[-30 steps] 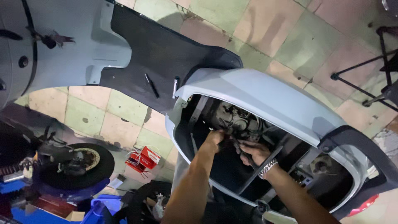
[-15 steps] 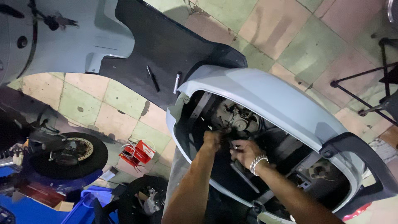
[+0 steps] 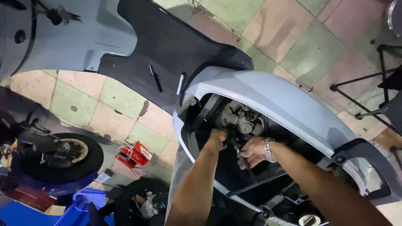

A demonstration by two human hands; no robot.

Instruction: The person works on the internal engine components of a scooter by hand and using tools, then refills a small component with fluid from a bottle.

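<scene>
While both hands work inside the opened scooter body, a dark slim tool sits between them at the engine.

The left hand (image 3: 217, 139) is curled down into the cavity, knuckles up, grasping something dark I cannot make out; the right hand (image 3: 252, 151), with a metal bracelet (image 3: 268, 150) at the wrist, is clenched around the dark tool (image 3: 234, 144), probably steadying it against the engine parts (image 3: 240, 119) just above. Both forearms reach in from below, close together. Around them curves the pale grey scooter panel (image 3: 272, 104); two slim tools (image 3: 155, 78) lie on the black footboard (image 3: 167, 46), likely kept within reach. A red box (image 3: 140, 152) rests on the tiled floor (image 3: 75, 100) near a wheel (image 3: 63, 157).
</scene>
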